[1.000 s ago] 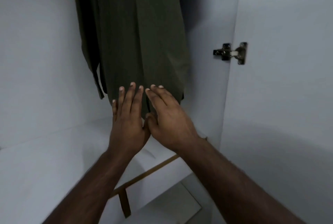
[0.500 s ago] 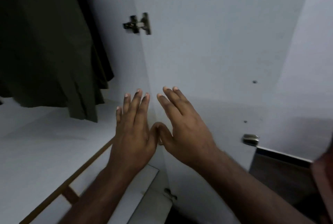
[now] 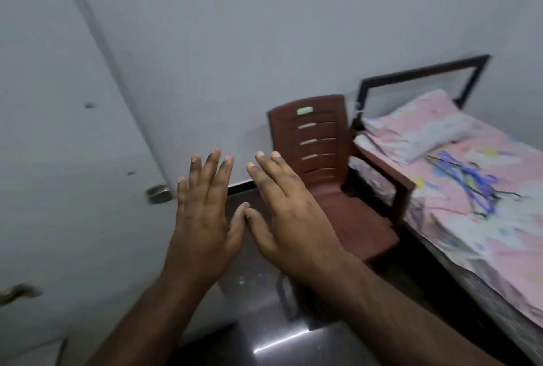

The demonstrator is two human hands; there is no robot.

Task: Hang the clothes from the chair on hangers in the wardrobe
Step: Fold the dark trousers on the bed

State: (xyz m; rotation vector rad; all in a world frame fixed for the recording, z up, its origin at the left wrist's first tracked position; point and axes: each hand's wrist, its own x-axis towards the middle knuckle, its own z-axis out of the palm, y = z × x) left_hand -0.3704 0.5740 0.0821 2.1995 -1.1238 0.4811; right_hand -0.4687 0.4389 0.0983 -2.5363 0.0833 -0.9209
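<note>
both hands are held up side by side with flat, straight fingers. the left hand [image 3: 202, 218] and the right hand [image 3: 291, 218] touch at the thumbs, and each grip is released and holds nothing. past the fingers stands a brown plastic chair [image 3: 326, 165] against the wall, its seat bare. just beside the chair is a bed [image 3: 458, 189] with a pink sheet, and blue hangers [image 3: 470, 186] lie on it. a white wardrobe door [image 3: 73, 159] with a metal knob [image 3: 158, 193] is at the left.

My two bare hands and forearms

My left hand [image 3: 202, 227] and right hand [image 3: 291, 227] wear nothing: no sleeves, rings or watch, short nails.
</note>
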